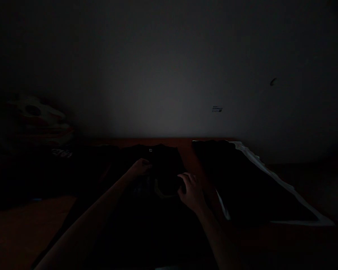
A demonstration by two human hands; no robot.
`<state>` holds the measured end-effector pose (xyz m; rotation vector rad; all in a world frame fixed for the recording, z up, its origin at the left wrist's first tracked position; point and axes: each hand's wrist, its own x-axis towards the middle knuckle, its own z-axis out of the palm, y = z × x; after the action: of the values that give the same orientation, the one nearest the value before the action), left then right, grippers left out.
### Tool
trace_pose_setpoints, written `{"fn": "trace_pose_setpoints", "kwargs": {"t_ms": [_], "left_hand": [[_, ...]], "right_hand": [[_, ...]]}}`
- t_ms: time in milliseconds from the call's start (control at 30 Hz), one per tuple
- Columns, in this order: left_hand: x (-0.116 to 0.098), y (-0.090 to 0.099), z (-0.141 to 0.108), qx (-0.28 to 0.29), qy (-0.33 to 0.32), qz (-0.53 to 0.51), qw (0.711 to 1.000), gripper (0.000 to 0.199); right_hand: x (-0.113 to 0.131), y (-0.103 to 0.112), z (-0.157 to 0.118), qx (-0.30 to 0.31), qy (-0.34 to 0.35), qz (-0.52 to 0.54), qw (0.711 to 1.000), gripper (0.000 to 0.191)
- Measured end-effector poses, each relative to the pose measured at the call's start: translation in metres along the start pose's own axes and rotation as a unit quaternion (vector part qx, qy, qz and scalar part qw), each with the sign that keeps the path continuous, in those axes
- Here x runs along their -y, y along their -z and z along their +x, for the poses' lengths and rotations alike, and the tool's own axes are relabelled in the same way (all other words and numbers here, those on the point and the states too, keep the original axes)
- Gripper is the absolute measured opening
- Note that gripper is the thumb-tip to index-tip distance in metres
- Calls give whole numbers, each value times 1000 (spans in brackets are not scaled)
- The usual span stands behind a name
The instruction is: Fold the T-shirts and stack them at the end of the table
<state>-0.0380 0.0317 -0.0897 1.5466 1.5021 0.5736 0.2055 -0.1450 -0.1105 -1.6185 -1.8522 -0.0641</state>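
Black garment lies beneath left hand and right hand fingers

Perhaps a home (clothes, plain wall)

"Where is the camera sitting?"

"It is riding on the person's head, looking forward and down over the left forearm and right forearm, which are entering from the lower edge."

"How near is it staying to things?"

"Close: the dark cloth is lying just ahead and below, while the wall is filling the upper half, beyond the worktop."

"So one view is covering everything?"

"Yes, the head's."
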Motion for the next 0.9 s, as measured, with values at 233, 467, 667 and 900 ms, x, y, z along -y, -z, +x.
{"fn": "trace_pose_setpoints", "kwargs": {"t_ms": [233,467,667,900], "left_hand": [[0,3,-8,18,-9,-70,997,44],[-3,-2,-8,10,-33,-30,999,34],[-7,10,-11,0,-79,108,991,34],[-42,-26,-23,-1,-277,300,913,41]], "right_hand": [[5,1,2,62,101,-17,993,33],[27,0,18,92,125,-76,985,10],[24,13,16,80,126,62,987,10],[-6,13,9,-27,27,16,999,21]]}}
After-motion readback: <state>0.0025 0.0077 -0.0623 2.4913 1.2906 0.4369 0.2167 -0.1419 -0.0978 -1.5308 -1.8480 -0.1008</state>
